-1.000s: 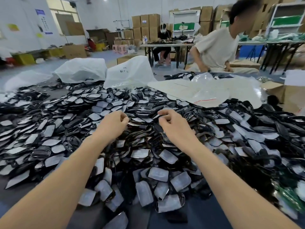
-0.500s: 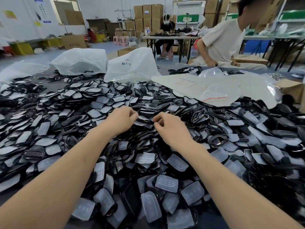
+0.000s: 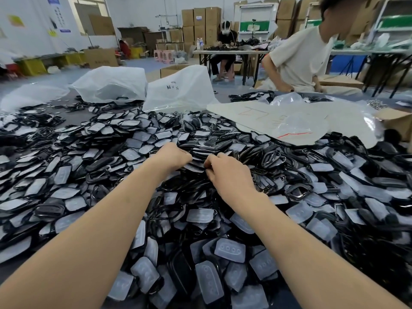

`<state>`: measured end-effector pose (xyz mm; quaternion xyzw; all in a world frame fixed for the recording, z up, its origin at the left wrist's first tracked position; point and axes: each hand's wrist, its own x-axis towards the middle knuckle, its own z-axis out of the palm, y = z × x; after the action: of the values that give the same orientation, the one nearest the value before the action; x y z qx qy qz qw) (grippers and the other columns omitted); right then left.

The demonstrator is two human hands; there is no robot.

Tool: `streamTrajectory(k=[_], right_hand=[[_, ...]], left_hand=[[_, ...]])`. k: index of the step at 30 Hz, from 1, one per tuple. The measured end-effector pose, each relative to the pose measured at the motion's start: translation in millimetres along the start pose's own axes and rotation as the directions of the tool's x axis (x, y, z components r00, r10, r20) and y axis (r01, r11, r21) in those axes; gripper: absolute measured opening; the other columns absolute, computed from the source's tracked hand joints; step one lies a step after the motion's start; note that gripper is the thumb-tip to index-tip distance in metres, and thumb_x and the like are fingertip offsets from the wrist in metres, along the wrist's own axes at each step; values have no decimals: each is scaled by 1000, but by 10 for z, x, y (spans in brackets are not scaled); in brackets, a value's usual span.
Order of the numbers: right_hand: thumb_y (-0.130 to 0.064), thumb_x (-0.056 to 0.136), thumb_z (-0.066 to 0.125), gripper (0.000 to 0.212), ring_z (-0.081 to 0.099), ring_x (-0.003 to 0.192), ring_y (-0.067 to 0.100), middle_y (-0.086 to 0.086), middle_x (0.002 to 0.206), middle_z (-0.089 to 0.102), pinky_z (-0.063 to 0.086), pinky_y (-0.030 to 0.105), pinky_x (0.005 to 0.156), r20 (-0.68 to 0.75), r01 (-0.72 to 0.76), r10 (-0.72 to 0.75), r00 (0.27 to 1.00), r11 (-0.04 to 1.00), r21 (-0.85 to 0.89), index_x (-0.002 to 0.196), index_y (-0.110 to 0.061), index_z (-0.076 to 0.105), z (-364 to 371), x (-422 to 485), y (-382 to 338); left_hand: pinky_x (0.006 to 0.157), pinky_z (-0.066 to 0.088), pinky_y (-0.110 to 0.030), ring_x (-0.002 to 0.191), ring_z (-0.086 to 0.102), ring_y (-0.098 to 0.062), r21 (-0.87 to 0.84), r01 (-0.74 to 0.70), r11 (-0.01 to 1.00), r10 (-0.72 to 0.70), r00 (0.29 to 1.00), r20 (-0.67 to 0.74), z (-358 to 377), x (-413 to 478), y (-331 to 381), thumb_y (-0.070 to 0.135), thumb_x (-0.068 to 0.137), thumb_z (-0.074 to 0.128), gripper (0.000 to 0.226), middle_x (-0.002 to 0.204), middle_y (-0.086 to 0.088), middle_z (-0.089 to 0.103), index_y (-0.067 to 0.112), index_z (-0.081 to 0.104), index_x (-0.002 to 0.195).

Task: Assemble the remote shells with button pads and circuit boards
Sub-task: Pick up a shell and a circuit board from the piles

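2 white plastic bags (image 3: 111,84) mid-left; stacked cardboard boxes (image 3: 200,21) at back; person in beige tee (image 3: 301,59) right.

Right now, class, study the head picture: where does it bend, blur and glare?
Head view: wide-angle bend stretches the near corners; the far room is soft; sheen glints on the plastic bags and black shells; left hand and right hand are sharp.

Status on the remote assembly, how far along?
Done: many black shells in the pile appear to carry translucent button pads. In hand: left hand and right hand, fingers curled, work together mid-pile; the piece is hidden. Left: empty shell frames remain; no circuit boards visible.
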<state>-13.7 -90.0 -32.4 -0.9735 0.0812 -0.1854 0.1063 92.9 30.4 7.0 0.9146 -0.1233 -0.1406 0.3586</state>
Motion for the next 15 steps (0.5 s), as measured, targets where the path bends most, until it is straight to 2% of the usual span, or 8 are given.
streamTrajectory(k=[2,6,8,10,12,13,15], right_hand=[[-26,105,51,20,61,108,25,0,117,60,43,33,68,-18,48,-49,999,997,-58,122,-21,60,-16,-21,11],[-28,105,49,20,62,106,21,-4,116,60,43,31,67,-57,126,-133,989,986,-108,120,-20,61,-78,-67,41],[-29,106,49,19,63,104,20,-4,113,60,46,31,70,-104,161,-175,979,979,-129,117,-19,62,-135,-115,63],[-28,106,48,20,64,98,21,-2,108,61,47,31,71,-171,187,-210,963,973,-138,112,-16,64,-213,-185,93],[-27,107,47,23,65,95,22,0,105,63,51,32,74,-219,205,-233,947,968,-144,109,-14,66,-298,-264,138],[-26,107,47,24,66,94,22,0,104,64,52,33,76,-233,210,-242,942,966,-153,108,-14,67,-338,-304,168],[-25,106,47,25,67,90,23,1,99,64,53,36,74,-269,219,-266,926,957,-192,104,-13,69,-439,-404,232]], left_hand=[[53,28,-26,62,33,-20,49,-1,999,0,1000,14,-16,-44,4,13,93,54,7,80,-7,46,12,54,86],[64,33,-29,69,39,-22,72,-48,996,50,998,-26,-18,-123,3,17,96,50,13,78,-8,46,12,55,85],[57,29,-28,59,35,-23,54,-87,995,91,991,-95,-22,-192,12,20,99,47,18,66,-4,42,14,55,85],[54,29,-27,56,38,-21,1,-115,993,114,986,-123,-27,-271,24,27,102,45,26,64,-3,48,13,55,83],[58,36,-27,61,49,-21,-66,-145,987,139,986,-91,-1,-361,57,34,104,44,37,75,-1,63,10,56,79],[58,39,-26,59,53,-17,-104,-164,981,157,985,-72,32,-405,80,37,104,44,37,75,2,68,11,59,82],[50,41,-22,49,54,-7,-220,-200,955,196,980,-37,127,-508,149,37,104,48,27,63,10,68,17,63,93]])
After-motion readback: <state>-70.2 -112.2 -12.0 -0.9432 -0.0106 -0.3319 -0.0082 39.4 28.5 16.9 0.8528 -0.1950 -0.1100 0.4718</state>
